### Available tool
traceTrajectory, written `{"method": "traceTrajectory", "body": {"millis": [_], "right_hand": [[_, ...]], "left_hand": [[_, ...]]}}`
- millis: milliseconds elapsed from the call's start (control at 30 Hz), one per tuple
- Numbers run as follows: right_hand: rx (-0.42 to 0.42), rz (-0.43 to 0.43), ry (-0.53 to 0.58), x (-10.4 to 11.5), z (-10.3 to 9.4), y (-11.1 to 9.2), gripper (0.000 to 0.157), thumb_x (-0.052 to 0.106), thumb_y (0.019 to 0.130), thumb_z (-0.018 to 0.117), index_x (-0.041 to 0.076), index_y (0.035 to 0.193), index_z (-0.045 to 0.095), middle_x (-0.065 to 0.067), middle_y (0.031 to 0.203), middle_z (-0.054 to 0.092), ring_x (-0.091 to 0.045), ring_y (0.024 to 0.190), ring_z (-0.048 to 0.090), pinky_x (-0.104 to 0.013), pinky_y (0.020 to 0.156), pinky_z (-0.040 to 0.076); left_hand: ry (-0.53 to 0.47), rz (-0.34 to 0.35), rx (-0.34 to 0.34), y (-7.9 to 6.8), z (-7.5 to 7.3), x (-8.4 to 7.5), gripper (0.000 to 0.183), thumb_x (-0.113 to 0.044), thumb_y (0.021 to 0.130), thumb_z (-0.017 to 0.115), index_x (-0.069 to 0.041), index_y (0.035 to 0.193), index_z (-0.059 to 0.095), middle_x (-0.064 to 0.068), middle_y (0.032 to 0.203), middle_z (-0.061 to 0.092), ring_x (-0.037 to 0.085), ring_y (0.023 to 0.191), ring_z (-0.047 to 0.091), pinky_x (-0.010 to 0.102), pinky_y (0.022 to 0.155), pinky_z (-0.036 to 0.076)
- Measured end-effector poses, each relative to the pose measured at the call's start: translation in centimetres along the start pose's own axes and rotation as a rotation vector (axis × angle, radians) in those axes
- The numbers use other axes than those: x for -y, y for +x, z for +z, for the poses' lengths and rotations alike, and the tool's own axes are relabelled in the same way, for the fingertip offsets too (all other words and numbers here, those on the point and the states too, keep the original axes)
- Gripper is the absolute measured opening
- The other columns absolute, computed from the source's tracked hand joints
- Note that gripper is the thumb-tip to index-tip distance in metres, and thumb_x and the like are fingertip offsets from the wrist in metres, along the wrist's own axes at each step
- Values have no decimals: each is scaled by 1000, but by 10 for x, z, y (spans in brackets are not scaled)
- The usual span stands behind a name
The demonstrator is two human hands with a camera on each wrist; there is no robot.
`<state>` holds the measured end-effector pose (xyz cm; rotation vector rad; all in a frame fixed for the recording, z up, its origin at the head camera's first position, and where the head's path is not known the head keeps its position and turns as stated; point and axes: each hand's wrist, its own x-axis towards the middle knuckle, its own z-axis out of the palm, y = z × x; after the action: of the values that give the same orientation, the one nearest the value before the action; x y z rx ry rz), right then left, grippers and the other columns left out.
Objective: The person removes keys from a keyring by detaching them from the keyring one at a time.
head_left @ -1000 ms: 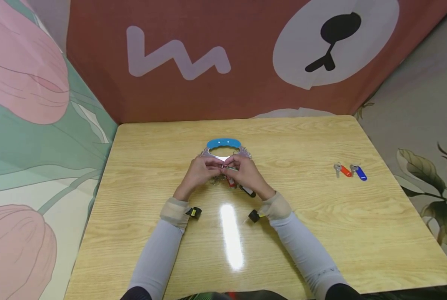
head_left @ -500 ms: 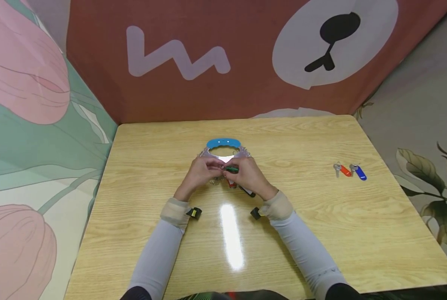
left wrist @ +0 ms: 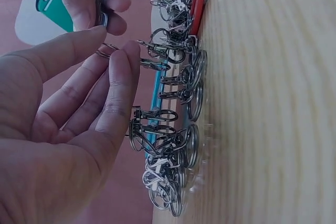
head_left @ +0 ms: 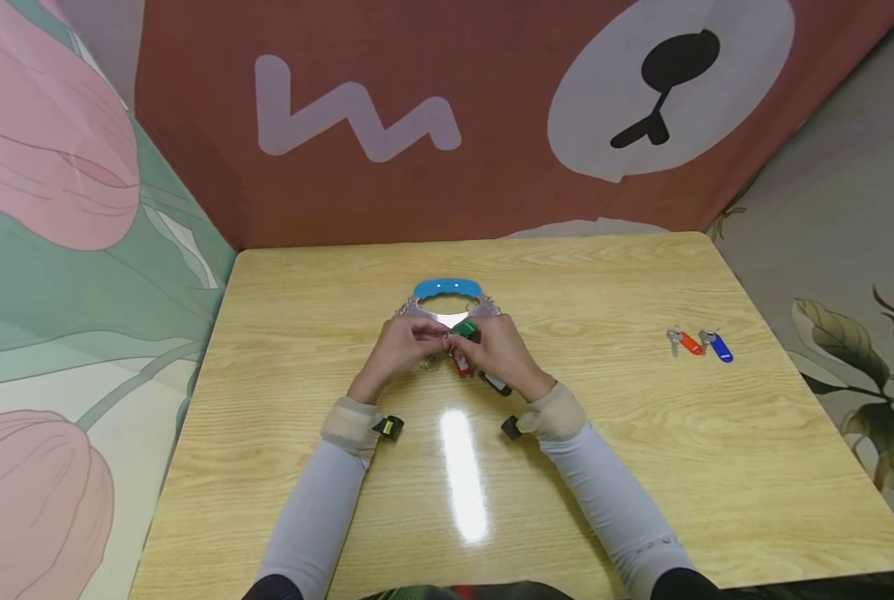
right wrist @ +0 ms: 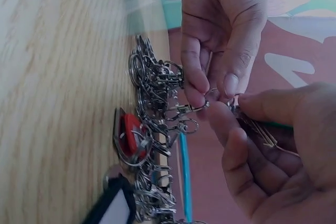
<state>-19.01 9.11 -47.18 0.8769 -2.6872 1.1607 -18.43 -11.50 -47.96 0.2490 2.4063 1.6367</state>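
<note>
A metal key-ring holder with a blue grip (head_left: 447, 287) lies mid-table, hung with several clips and split rings (right wrist: 152, 72). Over its near edge both hands meet. My left hand (head_left: 397, 348) pinches a thin metal ring (left wrist: 106, 50) between thumb and fingers. My right hand (head_left: 501, 350) holds silver keys (right wrist: 262, 134) with a green key tag (left wrist: 55, 10), whose ring end is right at the left fingertips. Fingers partly hide where the two rings meet. A red key tag (left wrist: 197, 4) and a black-edged tag (head_left: 496, 383) hang from the holder below the right hand.
On the right of the wooden table (head_left: 604, 500), a key with an orange-red tag (head_left: 691, 342) and one with a blue tag (head_left: 722, 347) lie side by side. A brown cartoon-printed backdrop (head_left: 491, 192) stands behind the table's far edge.
The green tag has turned up and into fuller view above the right fingers. Both hands stay in nearly the same place.
</note>
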Motion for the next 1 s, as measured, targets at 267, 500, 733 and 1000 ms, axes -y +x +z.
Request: {"method": "traceTrajectory", "body": {"millis": [267, 500, 733, 1000], "right_hand": [[-91, 144, 56, -4, 6, -1, 19, 13, 92, 83, 2, 81, 74, -6, 70, 72, -10, 56, 62, -22, 50, 52], [-66, 127, 78, -3, 5, 0, 18, 13, 90, 85, 6, 77, 75, -1, 69, 72, -9, 60, 64, -24, 55, 55], [4, 79, 72, -2, 0, 0, 6, 10, 89, 85, 8, 89, 80, -2, 85, 77, -12, 76, 70, -30, 68, 61], [49, -2, 20, -4, -2, 0, 7, 14, 93, 84, 8, 93, 81, -2, 89, 79, -12, 77, 72, -34, 70, 62]], "left_hand": [[27, -4, 27, 1, -1, -3, 23, -8, 91, 82, -4, 113, 79, 14, 117, 77, 29, 102, 77, 34, 84, 64], [18, 4, 33, 1, 0, -3, 24, -9, 93, 81, -3, 116, 79, 15, 120, 76, 30, 105, 77, 36, 88, 64], [50, 40, 48, 1, -1, -2, 24, -12, 94, 81, -2, 115, 79, 16, 118, 76, 30, 103, 77, 35, 88, 64], [50, 48, 18, 0, -1, -2, 25, -11, 92, 84, 0, 114, 79, 18, 119, 75, 31, 104, 77, 32, 89, 63]]}}
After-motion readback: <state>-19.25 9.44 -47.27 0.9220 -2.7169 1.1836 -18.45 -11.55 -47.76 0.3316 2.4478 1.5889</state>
